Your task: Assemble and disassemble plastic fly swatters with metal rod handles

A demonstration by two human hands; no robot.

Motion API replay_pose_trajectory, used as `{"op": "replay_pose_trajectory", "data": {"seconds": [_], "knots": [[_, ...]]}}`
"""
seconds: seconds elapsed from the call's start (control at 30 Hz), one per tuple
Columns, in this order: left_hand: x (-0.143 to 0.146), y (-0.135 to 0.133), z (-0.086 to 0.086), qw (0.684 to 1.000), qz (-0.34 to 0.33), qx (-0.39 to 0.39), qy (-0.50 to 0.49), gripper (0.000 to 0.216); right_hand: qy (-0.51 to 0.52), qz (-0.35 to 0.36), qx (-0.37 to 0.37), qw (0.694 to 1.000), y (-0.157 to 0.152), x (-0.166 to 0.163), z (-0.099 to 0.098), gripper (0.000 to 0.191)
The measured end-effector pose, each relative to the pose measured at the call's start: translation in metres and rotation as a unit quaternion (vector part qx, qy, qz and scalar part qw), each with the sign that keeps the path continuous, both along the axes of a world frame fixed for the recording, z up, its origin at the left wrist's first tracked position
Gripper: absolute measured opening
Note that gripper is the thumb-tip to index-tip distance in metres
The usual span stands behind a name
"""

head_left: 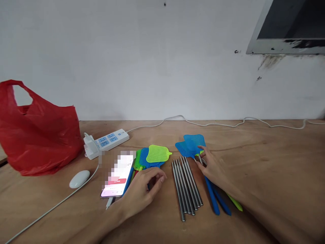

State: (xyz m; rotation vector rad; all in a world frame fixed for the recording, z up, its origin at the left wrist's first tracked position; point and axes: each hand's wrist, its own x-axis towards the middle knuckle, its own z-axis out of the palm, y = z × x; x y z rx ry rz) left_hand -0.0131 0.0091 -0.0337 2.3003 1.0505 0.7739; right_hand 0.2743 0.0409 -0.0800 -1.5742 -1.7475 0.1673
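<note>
My right hand [214, 168] is closed at the neck of a blue fly swatter [194, 141], its fingers at the metal rod just below the mesh head. More swatters lie under it, with blue handles [212, 200] and a lime handle [236, 202] pointing toward me. My left hand [139, 189] has its fingers curled, thumb and forefinger nearly meeting; something dark blue shows between them, mostly hidden. Behind that hand lie detached swatter heads, a lime one [157, 154] on top of blue and green ones. Several metal rods [186, 186] lie side by side between my hands.
A lit phone [119, 178] leans left of my left hand, partly blurred. Farther left are a white mouse-shaped object [79, 179], a power strip [108, 141] and a red plastic bag [40, 132]. A white cable [210, 124] runs along the wall.
</note>
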Motion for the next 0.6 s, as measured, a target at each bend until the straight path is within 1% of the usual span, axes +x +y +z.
{"op": "replay_pose_trajectory", "data": {"seconds": [0.13,0.27,0.4,0.5,0.6], "knots": [[-0.002,0.004,0.000,1.000,0.011,0.021,0.010,0.022,-0.067,-0.004,0.002,0.998,-0.007,-0.002,0.005,0.043],[-0.005,0.010,0.003,0.995,0.051,0.076,0.049,0.021,-0.158,-0.001,0.022,0.987,-0.009,-0.004,0.008,0.035],[-0.012,0.018,0.006,0.984,0.057,0.123,0.115,0.024,-0.164,0.047,0.055,0.984,-0.010,-0.006,0.010,0.025],[-0.018,0.027,0.002,0.976,0.042,0.123,0.176,0.039,-0.166,0.095,0.063,0.980,-0.013,-0.010,0.012,0.020],[-0.021,0.034,-0.003,0.970,0.021,0.114,0.214,0.050,-0.168,0.122,0.060,0.976,-0.018,-0.016,0.014,0.016]]}}
